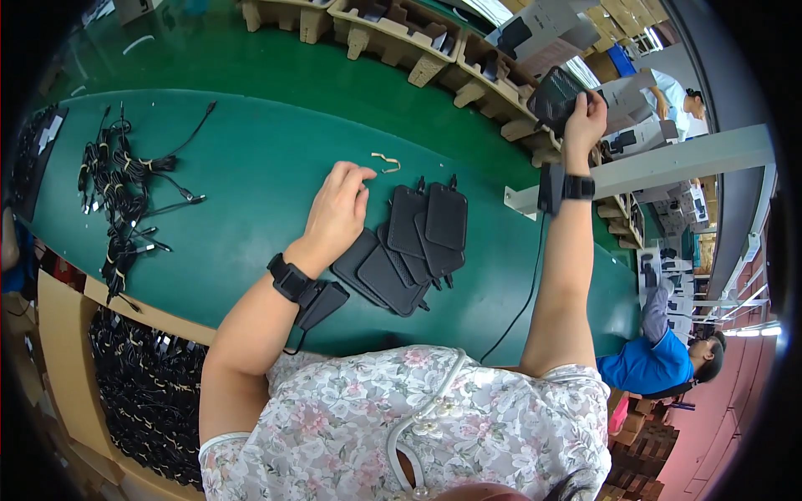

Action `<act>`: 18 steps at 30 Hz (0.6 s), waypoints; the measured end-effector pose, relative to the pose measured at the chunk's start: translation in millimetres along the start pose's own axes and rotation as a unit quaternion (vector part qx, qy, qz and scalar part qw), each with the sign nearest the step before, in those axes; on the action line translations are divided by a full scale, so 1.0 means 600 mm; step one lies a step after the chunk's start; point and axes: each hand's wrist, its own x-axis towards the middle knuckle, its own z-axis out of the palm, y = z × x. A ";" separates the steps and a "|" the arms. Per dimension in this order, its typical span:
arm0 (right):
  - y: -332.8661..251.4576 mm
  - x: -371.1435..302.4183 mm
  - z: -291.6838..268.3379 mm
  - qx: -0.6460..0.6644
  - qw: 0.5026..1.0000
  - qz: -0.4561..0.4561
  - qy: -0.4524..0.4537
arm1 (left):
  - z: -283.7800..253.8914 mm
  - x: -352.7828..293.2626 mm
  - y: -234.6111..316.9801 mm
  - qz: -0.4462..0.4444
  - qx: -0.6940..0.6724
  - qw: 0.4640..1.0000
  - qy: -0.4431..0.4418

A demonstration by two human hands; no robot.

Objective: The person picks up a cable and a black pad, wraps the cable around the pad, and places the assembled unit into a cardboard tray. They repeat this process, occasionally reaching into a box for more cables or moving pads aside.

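Right hand [587,121], one, raised and reached well out; closed on the near right edge of a black mesh-faced case [555,97], gripped between thumb and fingers; the case extends leftward from that hand, held above or before a row of brown moulded trays [436,68], which runs away to the hand's left; left hand [337,203], one, over the green table [259,171], fingers loosely bent and parted from the thumb, nothing visible within them; thin tan tie [386,159], one, bent, lying just beyond and to the right of the left fingertips; flat black cases [407,250], several, overlapped in a fanned heap, near the left hand on its right and nearer the body, short plug ends projecting from some; black cables [125,179], several bundles, some bound with pale ties, well to the left of the left hand; cardboard box [63,367], one, open, filled with further bundled cables [150,397], below and left of that hand; black wrist straps, two, one behind each hand; pale metal post [660,171], one, just nearer the body than the right hand, extending to its right; co-worker in blue [656,363], one, well nearer the body and rightward of the right hand.
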 end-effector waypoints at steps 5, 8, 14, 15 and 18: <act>0.095 0.088 0.067 0.022 0.998 0.021 0.049 | 0.002 0.004 0.002 -0.018 -0.021 1.000 -0.015; 0.107 0.075 0.108 0.014 0.999 0.041 0.023 | -0.004 -0.003 0.003 -0.020 -0.010 1.000 -0.013; 0.139 0.039 0.131 -0.173 0.981 0.039 -0.084 | -0.001 0.006 0.011 -0.033 -0.007 0.999 -0.032; 0.114 0.008 0.152 -0.323 0.940 -0.009 -0.106 | -0.004 0.003 0.008 -0.044 -0.007 0.999 -0.032; 0.089 0.010 0.127 -0.494 0.860 -0.067 -0.107 | 0.000 0.004 0.003 -0.023 0.010 0.999 -0.034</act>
